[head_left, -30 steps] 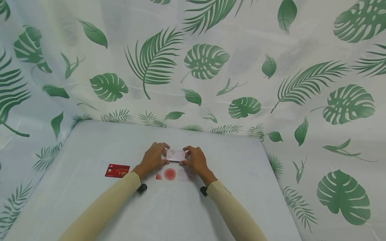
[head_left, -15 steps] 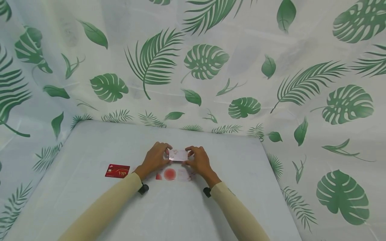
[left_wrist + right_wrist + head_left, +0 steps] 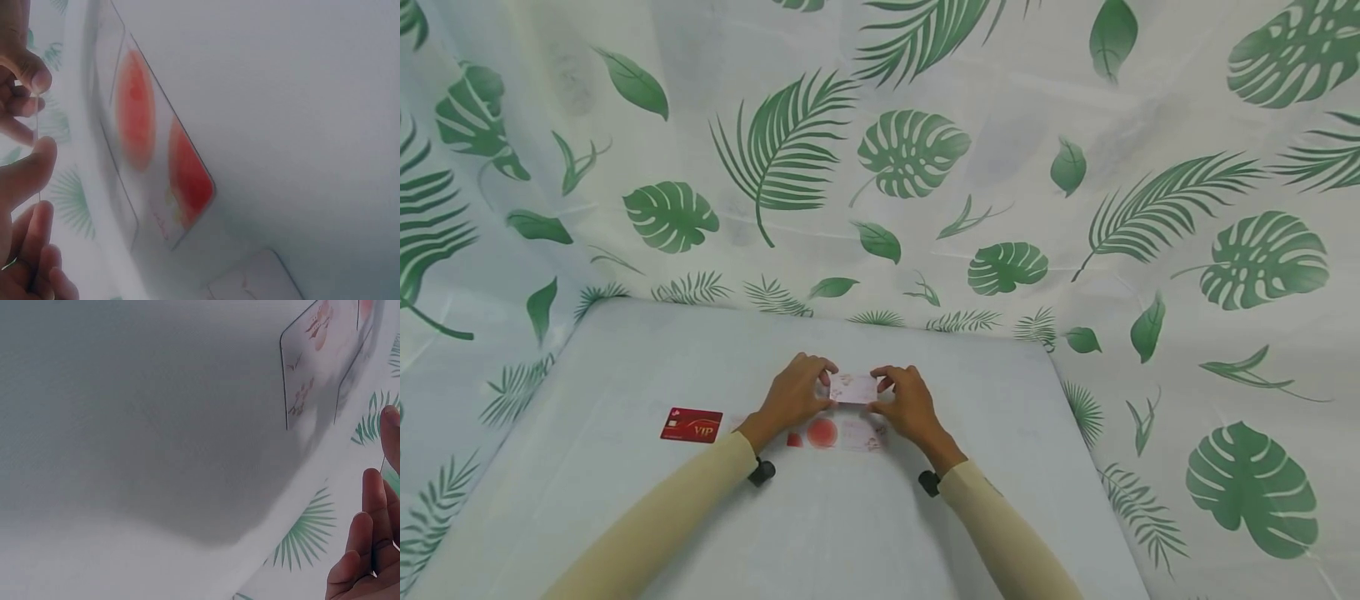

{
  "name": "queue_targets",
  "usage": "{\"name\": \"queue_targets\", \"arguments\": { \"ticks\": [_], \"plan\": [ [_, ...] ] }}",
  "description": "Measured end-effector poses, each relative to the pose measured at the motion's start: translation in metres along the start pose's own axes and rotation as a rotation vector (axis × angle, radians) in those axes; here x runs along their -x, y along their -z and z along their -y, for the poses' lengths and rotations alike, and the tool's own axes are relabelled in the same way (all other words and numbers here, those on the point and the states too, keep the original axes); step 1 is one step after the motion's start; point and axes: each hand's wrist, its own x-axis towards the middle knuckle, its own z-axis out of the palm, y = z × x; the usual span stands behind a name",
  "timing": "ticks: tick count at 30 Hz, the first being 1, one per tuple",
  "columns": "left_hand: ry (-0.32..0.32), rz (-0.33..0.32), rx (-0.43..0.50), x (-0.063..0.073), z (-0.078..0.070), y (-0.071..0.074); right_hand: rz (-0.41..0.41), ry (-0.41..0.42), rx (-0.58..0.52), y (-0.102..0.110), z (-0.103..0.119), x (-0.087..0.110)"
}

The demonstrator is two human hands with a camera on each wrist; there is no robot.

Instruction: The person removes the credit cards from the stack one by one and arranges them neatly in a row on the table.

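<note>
In the head view, a pale pink card with a faint floral print is held level above the table. My left hand pinches its left end between thumb and fingers. At the opposite end, my right hand pinches it the same way. The left wrist view catches the card edge-on as a thin line between both hands. On the table just below lie a card with a red disc and, touching or close beside it, a pale floral card. Part of another pale card shows in the left wrist view.
A red VIP card lies to the left on the white-covered table. Behind the table's far edge hangs a white curtain with green leaf prints, which continues along both sides.
Both hands have shifted a little to the right in the head view, carrying the pale pink card between them. The cards on the table have stayed where they were.
</note>
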Motion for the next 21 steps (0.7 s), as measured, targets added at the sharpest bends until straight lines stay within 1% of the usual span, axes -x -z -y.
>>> {"name": "queue_targets", "arguments": {
  "ticks": [7,13,21],
  "plan": [
    [-0.016,-0.006,0.012,0.001,-0.006,-0.002,-0.009,0.001,0.007,0.006,-0.003,0.007],
    [-0.046,-0.014,0.026,0.003,-0.013,-0.003,-0.02,0.012,-0.003,0.011,-0.007,0.015],
    [-0.047,0.001,0.037,0.004,-0.021,-0.004,-0.04,0.029,0.009,0.018,-0.011,0.024]
  ]
}}
